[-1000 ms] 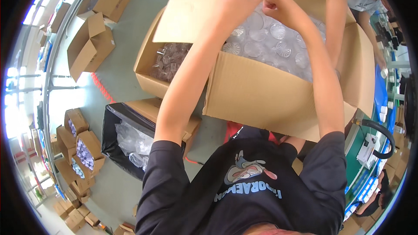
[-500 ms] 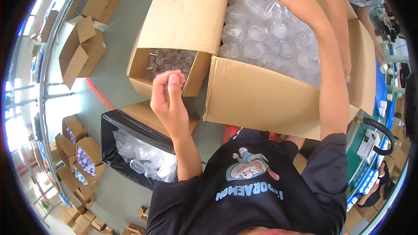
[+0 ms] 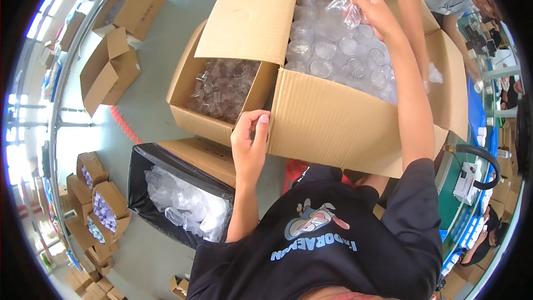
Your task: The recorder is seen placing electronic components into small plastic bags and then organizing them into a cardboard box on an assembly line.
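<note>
- The right hand (image 3: 377,15) has its fingers closed in a pinch on a crumpled clear plastic film (image 3: 348,10), held up over the big carton at chest front.
- The left hand (image 3: 250,141) is loosely curled, thumb up, at the near edge of that carton; whether it grips the cardboard, I cannot tell.
- The film looks very light, limp and slippery, and likely to tear or cling; a gathered edge or corner, bunched between thumb and fingers, should hold best.
- Under it, the clear ribbed-base cups (image 3: 325,50) look light, thin-walled and easy to dent; a gentle hold round the sides would suit them.
- Counts: one film in the right hand; roughly a dozen cup bases make out, haze preventing an exact number.
- Two cartons stand close together: the large carton (image 3: 338,122) with the cups, and the smaller carton (image 3: 200,125) with many small clear pieces (image 3: 225,89), too jumbled to count.
- One black-lined bin (image 3: 139,189) holds a heap of clear plastic bags (image 3: 189,203), uncountable.
- One co-worker's forearm (image 3: 412,28) reaches into the large carton's right side.
</note>
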The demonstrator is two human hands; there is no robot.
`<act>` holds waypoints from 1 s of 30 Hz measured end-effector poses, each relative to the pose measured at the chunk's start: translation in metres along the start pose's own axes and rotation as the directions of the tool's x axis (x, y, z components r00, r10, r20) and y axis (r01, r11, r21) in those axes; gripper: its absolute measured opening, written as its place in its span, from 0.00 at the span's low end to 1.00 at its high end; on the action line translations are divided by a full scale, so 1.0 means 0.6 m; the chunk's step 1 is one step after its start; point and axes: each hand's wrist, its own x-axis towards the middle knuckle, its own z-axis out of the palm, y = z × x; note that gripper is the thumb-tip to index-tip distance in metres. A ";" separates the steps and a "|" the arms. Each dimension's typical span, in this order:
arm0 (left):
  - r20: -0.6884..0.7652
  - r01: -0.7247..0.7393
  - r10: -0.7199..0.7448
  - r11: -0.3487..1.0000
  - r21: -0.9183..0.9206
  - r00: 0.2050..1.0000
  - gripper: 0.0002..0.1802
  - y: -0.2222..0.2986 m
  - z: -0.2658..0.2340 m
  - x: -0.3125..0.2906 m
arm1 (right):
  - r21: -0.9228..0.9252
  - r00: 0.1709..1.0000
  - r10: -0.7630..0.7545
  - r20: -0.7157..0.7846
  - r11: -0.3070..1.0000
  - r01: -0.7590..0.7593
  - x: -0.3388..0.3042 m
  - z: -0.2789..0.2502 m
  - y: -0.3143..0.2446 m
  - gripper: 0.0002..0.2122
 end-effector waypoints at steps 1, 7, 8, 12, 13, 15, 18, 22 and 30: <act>-0.002 -0.004 0.004 1.000 0.000 1.000 0.08 -0.002 0.000 -0.004 | 0.048 0.999 -0.026 0.039 0.999 0.024 -0.001 -0.001 -0.003 0.07; -0.099 -0.044 0.038 0.997 -0.059 0.994 0.08 -0.020 -0.019 -0.035 | -0.439 0.917 -0.346 -0.198 0.868 0.233 0.015 -0.025 -0.036 0.07; -0.135 -0.057 0.048 0.996 -0.063 0.990 0.08 -0.025 -0.024 -0.040 | -0.442 0.916 -0.346 -0.203 0.867 0.230 0.013 -0.029 -0.030 0.07; -0.126 0.008 -0.015 0.998 -0.060 0.992 0.15 -0.015 -0.047 -0.054 | -0.477 0.972 -0.159 0.172 0.850 0.223 -0.057 0.048 -0.079 0.08; -0.124 -0.125 0.116 0.990 -0.066 0.986 0.22 0.015 -0.037 -0.054 | -0.180 0.956 -0.075 0.283 0.975 0.129 -0.090 0.076 -0.103 0.08; -0.119 -0.249 0.239 0.966 -0.071 0.964 0.29 0.065 -0.019 -0.050 | -0.041 0.879 -0.209 0.428 0.967 0.250 -0.143 0.118 -0.124 0.08; 0.051 -0.568 0.568 0.809 0.152 0.822 0.38 0.099 -0.012 -0.013 | 0.145 0.750 -0.355 0.558 0.932 0.333 -0.248 0.212 -0.169 0.08; 0.051 -0.390 0.387 0.912 0.129 0.921 0.22 0.079 -0.022 -0.014 | -0.051 0.743 -0.391 0.544 0.868 0.494 -0.276 0.212 -0.208 0.14; -0.292 0.014 0.030 0.989 0.146 0.956 0.07 -0.126 -0.128 -0.091 | -0.875 0.916 0.050 0.397 0.323 0.361 -0.025 0.062 0.006 0.09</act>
